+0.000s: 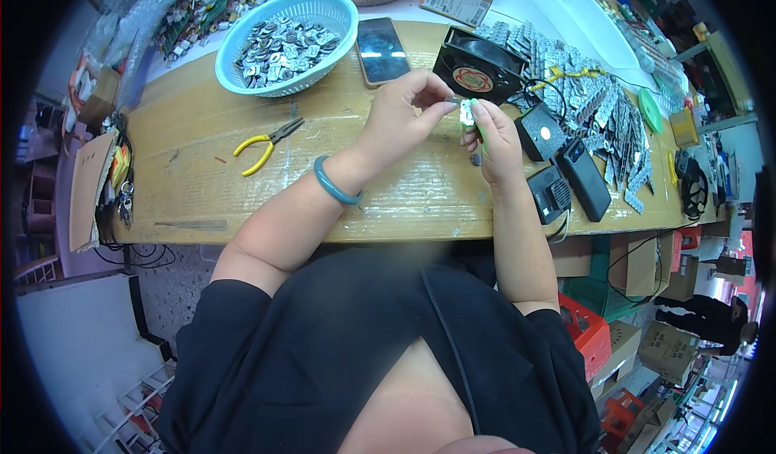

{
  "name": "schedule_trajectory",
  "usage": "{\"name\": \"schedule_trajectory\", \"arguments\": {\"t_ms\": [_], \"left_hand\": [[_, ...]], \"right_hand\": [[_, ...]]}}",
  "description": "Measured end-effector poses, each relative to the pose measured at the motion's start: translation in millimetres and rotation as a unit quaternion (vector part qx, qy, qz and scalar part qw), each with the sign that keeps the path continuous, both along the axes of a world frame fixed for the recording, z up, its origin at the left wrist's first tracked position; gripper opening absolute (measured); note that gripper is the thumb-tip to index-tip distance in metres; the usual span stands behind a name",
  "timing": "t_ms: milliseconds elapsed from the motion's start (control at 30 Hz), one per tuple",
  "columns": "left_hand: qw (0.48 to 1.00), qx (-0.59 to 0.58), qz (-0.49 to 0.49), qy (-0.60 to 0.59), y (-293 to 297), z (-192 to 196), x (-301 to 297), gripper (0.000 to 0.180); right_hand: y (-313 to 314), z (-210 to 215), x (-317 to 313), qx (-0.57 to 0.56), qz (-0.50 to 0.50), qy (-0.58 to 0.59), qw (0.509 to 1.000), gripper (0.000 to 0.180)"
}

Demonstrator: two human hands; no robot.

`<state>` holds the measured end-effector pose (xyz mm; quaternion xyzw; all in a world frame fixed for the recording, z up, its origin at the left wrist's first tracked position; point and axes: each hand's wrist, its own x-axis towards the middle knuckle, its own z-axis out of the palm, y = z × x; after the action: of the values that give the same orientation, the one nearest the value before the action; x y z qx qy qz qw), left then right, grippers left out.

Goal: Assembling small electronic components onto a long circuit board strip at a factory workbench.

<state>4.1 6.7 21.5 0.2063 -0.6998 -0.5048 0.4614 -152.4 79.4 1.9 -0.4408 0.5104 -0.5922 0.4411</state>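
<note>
My right hand [496, 140] is closed round a small white piece with bright green edges [466, 113], pinched between thumb and fingers. Beside it, my left hand [402, 117] is closed in a pinch right at the piece's left edge. Something tiny and dark shows at the left fingertips, too small to name. Just behind the hands stands a square black fan [480, 64] with a red and cream round label. Below the right fingers lies a small dark part [476, 159] on the cardboard-covered table [323, 205].
Pliers with yellow handles [269, 145], a light blue basket of small metal parts [229, 60] and a phone [382, 51] lie at left and behind. To the right are black boxes [584, 179] and piled grey strips [618, 123]. A person [707, 323] is far right.
</note>
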Motion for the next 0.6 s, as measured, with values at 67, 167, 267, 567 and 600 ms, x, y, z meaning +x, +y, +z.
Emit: {"name": "schedule_trajectory", "arguments": {"t_ms": [67, 167, 267, 567, 600], "left_hand": [[1.0, -0.022, -0.003, -0.021, -1.2, -0.3, 1.4, 0.009], [0.998, -0.012, -0.041, -0.042, -3.1, 1.3, 4.0, 0.01], [0.996, -0.004, -0.075, -0.04, -4.7, 2.4, 5.8, 0.01], [0.989, -0.126, -0.009, -0.081, -22.5, -11.0, 11.6, 0.012], [0.993, -0.06, -0.027, -0.094, -21.7, -11.4, 11.1, 0.011]], "right_hand": [[-0.1, 1.0, 1.1, -0.006, 0.0, -0.001, 1.0, 0.025], [-0.1, 1.1, 1.5, -0.012, -0.008, 0.008, 1.0, 0.024], [0.3, -1.6, -1.1, -0.028, 0.008, 0.017, 0.999, 0.023], [-0.1, 4.9, 1.5, -0.054, -0.041, 0.156, 0.985, 0.029], [-0.7, 3.8, 1.9, -0.069, -0.035, 0.179, 0.981, 0.028]]}}
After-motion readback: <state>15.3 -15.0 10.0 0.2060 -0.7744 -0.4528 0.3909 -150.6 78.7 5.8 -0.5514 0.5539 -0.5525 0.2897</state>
